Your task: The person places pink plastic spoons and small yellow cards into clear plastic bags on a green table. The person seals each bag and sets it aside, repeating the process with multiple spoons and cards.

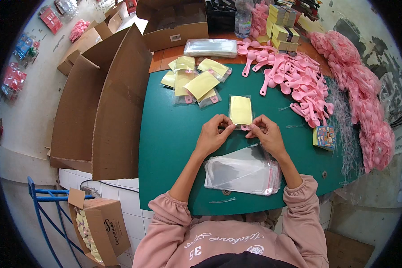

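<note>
A clear plastic bag with a yellow card (241, 110) inside stands out in the middle of the green table, a bit of pink showing at its lower end. My left hand (215, 133) pinches the bag's lower left corner between thumb and finger. At the lower right corner my right hand (268, 136) does the same. Between my forearms lies a stack of flat clear plastic bags (236, 172). Beyond my left hand is a loose pile of filled bags (202, 85) with yellow cards and pink ends. Pink measuring spoons (295, 80) are heaped at the far right.
A small stack of printed cards (324, 137) sits near the right edge. Tall open cardboard boxes (120, 107) stand along the left. At the back are a plastic bottle (243, 20), banded card stacks (285, 33) and a clear bag bundle (210, 48). Bagged pink spoons (362, 102) hang far right.
</note>
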Demonstrator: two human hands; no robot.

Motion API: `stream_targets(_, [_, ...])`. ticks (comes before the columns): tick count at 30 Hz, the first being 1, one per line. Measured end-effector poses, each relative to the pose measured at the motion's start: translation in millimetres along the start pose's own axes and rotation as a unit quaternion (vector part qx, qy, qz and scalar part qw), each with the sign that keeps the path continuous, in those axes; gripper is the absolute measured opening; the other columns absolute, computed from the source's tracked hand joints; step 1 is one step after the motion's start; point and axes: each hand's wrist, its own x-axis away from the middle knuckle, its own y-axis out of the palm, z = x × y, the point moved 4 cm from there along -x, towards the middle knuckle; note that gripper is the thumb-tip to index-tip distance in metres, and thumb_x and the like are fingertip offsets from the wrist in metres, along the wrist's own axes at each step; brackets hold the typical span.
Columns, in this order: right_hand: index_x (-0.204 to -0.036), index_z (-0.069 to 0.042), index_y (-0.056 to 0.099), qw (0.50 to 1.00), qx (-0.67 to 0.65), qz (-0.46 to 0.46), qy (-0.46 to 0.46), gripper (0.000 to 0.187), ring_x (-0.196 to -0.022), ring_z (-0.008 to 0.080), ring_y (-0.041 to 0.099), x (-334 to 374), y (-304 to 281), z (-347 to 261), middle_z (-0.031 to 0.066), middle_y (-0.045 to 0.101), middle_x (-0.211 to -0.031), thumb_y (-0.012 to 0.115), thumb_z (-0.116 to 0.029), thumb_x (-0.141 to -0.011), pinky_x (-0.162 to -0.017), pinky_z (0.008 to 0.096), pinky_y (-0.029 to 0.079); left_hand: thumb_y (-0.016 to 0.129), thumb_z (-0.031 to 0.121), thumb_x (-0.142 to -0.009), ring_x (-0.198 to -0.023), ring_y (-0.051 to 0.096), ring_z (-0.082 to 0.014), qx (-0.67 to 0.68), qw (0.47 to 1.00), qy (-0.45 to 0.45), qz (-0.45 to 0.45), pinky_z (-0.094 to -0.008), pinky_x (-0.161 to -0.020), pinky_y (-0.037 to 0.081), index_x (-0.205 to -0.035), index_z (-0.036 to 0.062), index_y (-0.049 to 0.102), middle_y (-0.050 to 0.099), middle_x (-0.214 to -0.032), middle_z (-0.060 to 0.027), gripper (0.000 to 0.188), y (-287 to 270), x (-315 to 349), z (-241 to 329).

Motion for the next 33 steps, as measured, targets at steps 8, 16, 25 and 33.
stream_targets(8, [-0.086,0.001,0.050,0.997,-0.036,0.048,0.040,0.012,-0.056,0.0097,0.058,0.1,-2.2,0.8,0.0060,0.059,-0.070,0.057,-0.008,-0.083,-0.050,0.0193,0.047,0.063,0.011,-0.079,-0.069,0.056,-0.0094,0.093,0.994,-0.049,0.040,-0.0225,-0.064,0.047,-0.084,0.0028,0.049,0.058,-0.078,-0.0037,0.017,2.3,-0.2,-11.2])
stream_targets(16, [-0.087,-0.001,0.049,0.996,-0.039,0.070,0.024,0.012,-0.052,0.0082,0.055,0.1,-2.0,-2.0,0.0056,0.058,-0.068,0.058,-0.008,-0.082,-0.045,0.0183,0.043,0.059,0.008,-0.081,-0.075,0.049,-0.0073,0.136,0.988,-0.075,-0.005,-0.0192,-0.066,0.040,-0.097,0.0046,0.051,0.054,-0.086,-0.0020,0.018,5.1,-1.5,-3.9])
stream_targets(25, [-0.101,-0.002,0.054,0.977,0.198,0.064,-0.046,0.023,-0.064,0.0162,0.058,-21.9,-16.8,-18.5,0.0097,0.057,-0.075,0.060,-0.010,-0.080,-0.054,0.0263,0.045,0.059,0.011,-0.080,-0.086,0.054,-0.0159,0.008,0.994,0.028,0.107,-0.0302,-0.080,0.042,-0.115,0.0038,0.049,0.052,-0.115,-0.0082,0.037,-34.6,-10.3,22.6])
stream_targets(33, [-0.097,-0.005,0.056,0.839,0.511,0.165,-0.093,0.020,-0.085,0.0314,0.050,-66.5,-50.0,-10.4,0.0175,0.051,-0.089,0.059,-0.011,-0.077,-0.074,0.0396,0.042,0.059,0.015,-0.079,-0.095,0.052,-0.0324,-0.248,0.949,0.120,0.156,-0.0381,-0.085,0.040,-0.103,0.0006,0.052,0.053,-0.107,-0.0160,0.029,-36.6,17.1,50.9])
